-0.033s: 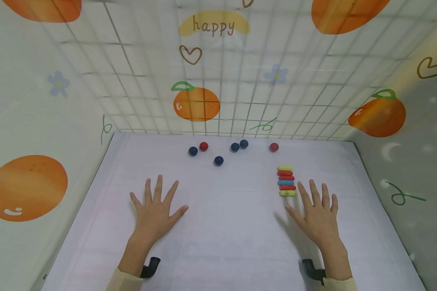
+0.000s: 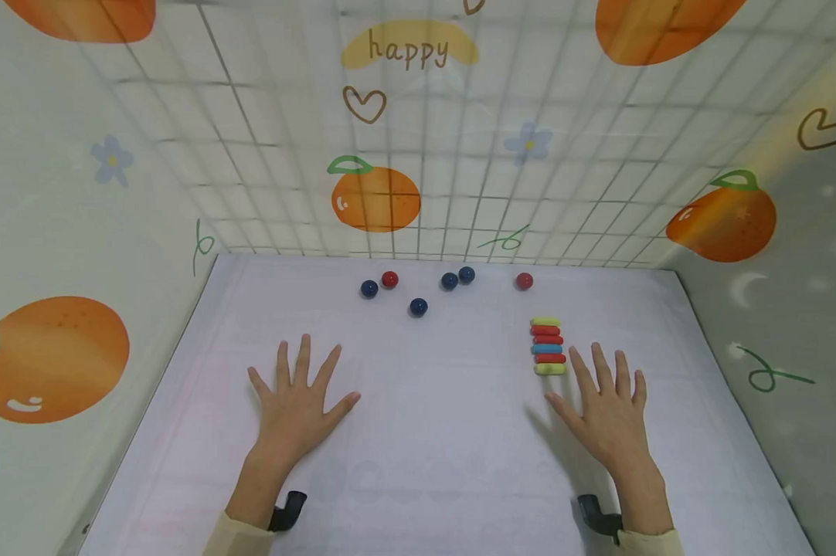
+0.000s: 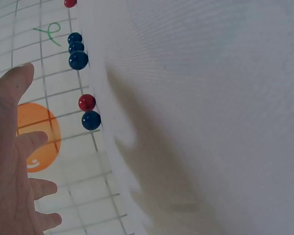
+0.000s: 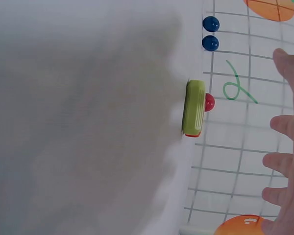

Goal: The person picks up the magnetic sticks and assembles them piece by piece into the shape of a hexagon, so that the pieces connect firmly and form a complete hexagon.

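My left hand [image 2: 294, 417] is held above the white table with its fingers spread, and nothing is in it. On the right, my right hand [image 2: 609, 428] is spread in the same way and also holds nothing. Just left of its fingertips lies a column of short coloured sticks, with a yellow-green stick [image 2: 550, 370] nearest me, a blue stick [image 2: 547, 350] in the middle and red ones between. In the right wrist view the near yellow-green stick [image 4: 194, 108] hides most of the others. Dark blue balls, one of them a blue ball [image 2: 419, 307], lie beyond the hands.
Toward the back edge of the table [image 2: 418, 463] are a red ball [image 2: 390, 279] beside a blue one, two blue balls close together, and another red ball [image 2: 525, 281] behind the sticks. Behind stands a wire grid covered by a printed sheet [image 2: 453, 201]; sheets hang at both sides.
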The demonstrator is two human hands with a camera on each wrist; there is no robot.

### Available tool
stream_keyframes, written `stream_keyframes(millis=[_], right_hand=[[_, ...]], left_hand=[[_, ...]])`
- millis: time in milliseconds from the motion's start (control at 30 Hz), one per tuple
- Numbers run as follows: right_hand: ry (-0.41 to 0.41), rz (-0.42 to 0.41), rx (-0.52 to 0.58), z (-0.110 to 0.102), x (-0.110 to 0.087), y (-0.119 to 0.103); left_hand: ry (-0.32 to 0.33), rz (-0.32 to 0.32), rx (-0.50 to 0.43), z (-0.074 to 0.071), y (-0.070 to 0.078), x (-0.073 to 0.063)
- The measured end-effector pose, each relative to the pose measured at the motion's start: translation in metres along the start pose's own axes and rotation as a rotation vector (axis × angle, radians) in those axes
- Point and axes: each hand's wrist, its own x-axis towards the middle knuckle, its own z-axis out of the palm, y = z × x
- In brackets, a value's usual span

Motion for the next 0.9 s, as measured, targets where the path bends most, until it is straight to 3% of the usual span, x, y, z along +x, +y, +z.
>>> stream_keyframes(millis=[567,900], right_hand=[[-0.008,-0.013,0.027,-0.003,-0.001,-0.001],[0.030,-0.012,0.070,0.005,-0.002,0.000]], left_hand=[[-0.014,-0.006,-0.045,0.001,-0.003,-0.001],[0.003,-0.006,-0.096,0.001,0.004,0.009]])
